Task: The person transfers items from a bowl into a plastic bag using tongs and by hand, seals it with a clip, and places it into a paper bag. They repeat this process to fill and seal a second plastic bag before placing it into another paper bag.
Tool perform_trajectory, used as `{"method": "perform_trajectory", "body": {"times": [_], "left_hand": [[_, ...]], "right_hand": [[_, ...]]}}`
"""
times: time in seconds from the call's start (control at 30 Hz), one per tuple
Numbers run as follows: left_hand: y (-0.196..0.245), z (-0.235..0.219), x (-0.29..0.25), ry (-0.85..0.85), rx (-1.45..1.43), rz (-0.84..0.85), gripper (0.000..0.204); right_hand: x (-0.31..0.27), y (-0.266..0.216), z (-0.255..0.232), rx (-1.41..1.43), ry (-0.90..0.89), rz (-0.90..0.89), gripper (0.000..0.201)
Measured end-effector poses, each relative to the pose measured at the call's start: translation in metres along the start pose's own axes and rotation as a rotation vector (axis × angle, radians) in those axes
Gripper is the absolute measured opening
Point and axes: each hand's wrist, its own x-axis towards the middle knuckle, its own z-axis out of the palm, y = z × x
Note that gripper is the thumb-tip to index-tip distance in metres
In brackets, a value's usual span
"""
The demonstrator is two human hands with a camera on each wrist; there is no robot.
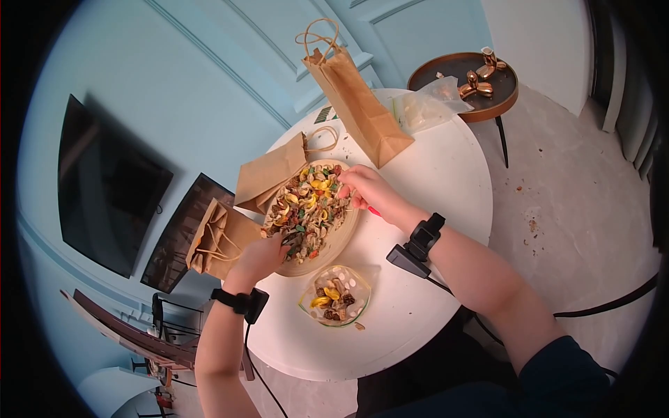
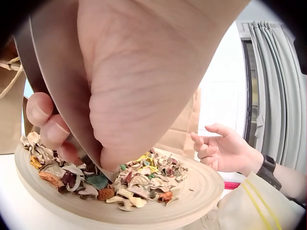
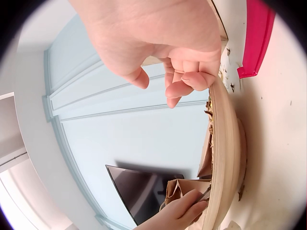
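My left hand (image 1: 259, 261) grips a flat grey metal tool (image 2: 57, 72) that looks like tongs, its tip down among the potpourri. The mixed dried potpourri (image 1: 317, 191), with yellow, green and brown pieces, is heaped on a round wooden plate (image 1: 346, 233). My right hand (image 1: 373, 188) hovers at the plate's right rim, fingers loosely bent and thumb apart, with nothing between them in the right wrist view. Close in front of the plate stands an open clear plastic bag (image 1: 352, 306) holding a few yellow and brown dried pieces.
Brown paper bags stand around the plate: a tall one (image 1: 362, 104) at the back, one (image 1: 268, 171) behind and one (image 1: 226, 233) at the left. A pink strip (image 3: 256, 38) lies beside the right hand. A clear bag (image 1: 425, 108) lies near the far edge of the white table (image 1: 439, 202).
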Motion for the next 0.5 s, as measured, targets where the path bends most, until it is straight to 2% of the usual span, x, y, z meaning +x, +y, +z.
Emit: {"method": "perform_trajectory", "body": {"times": [0.17,0.37,0.43,0.47,0.5], "left_hand": [[-0.010,-0.011,-0.009,0.071,-0.092,0.011,0.029],[0.021,-0.054,-0.066,0.074,-0.209,0.070,0.028],[0.038,-0.059,-0.088,-0.025,-0.314,0.191,0.028],[0.047,-0.062,-0.097,-0.026,-0.316,0.185,0.028],[0.056,-0.065,-0.105,-0.132,-0.339,0.180,0.028]], "right_hand": [[-0.001,-0.001,0.000,-0.006,0.000,-0.007,0.028],[0.002,0.003,-0.003,-0.006,-0.002,-0.012,0.028],[0.002,0.004,-0.002,-0.009,-0.006,-0.013,0.028],[0.001,0.003,-0.002,-0.017,0.003,-0.006,0.028],[0.001,0.002,-0.001,-0.027,0.012,-0.001,0.028]]}}
